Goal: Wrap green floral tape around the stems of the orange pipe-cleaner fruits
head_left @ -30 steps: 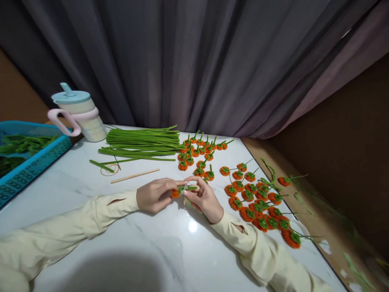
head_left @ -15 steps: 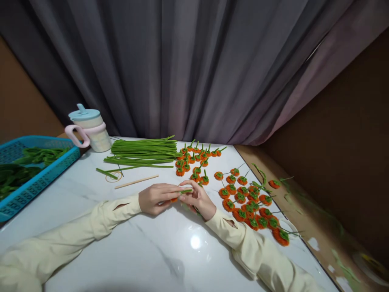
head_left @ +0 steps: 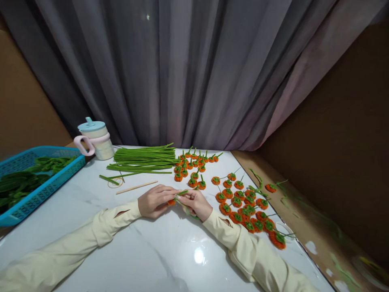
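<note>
White tabletop [head_left: 133,251], orange piece [head_left: 171,202] between hands [head_left: 153,200] [head_left: 197,204]

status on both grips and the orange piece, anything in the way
Left grip holding orange piece. Right grip at its green stem. Nothing evident in the way; wooden stick lies beyond left grip.

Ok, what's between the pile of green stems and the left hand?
In the head view, a loose green stem, then the wooden stick, lie between the pile of green stems and the left hand.
</note>
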{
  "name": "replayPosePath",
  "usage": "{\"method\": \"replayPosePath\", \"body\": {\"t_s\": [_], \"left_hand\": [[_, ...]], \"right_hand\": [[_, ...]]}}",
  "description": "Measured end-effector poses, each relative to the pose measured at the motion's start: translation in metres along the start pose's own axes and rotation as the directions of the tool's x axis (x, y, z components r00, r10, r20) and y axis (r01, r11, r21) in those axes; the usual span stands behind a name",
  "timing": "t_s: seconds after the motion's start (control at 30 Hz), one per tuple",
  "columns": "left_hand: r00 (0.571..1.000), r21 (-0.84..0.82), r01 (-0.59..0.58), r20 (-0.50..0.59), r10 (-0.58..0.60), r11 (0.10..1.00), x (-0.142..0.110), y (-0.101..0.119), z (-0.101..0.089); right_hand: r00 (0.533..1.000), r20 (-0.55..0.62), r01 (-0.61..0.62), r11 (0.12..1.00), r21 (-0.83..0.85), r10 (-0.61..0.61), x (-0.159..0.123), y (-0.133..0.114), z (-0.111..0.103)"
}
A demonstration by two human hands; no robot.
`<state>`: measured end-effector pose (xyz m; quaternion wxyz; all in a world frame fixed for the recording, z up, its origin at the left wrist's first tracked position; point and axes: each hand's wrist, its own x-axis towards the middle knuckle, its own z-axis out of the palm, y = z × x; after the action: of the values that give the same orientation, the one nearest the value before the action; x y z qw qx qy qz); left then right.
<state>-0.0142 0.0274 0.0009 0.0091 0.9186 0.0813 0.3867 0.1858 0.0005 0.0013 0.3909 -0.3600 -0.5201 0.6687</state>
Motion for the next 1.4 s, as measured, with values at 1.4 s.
{"method": "replayPosePath", "body": {"t_s": [1.4], "left_hand": [[0.965, -0.069, 0.262, 0.048, -0.259, 0.963, -0.011, 0.006, 0.009]], "right_hand": [[0.888, -0.228, 0.252, 0.838, -0.483, -0.399, -0.007, 0.012, 0.010]]}}
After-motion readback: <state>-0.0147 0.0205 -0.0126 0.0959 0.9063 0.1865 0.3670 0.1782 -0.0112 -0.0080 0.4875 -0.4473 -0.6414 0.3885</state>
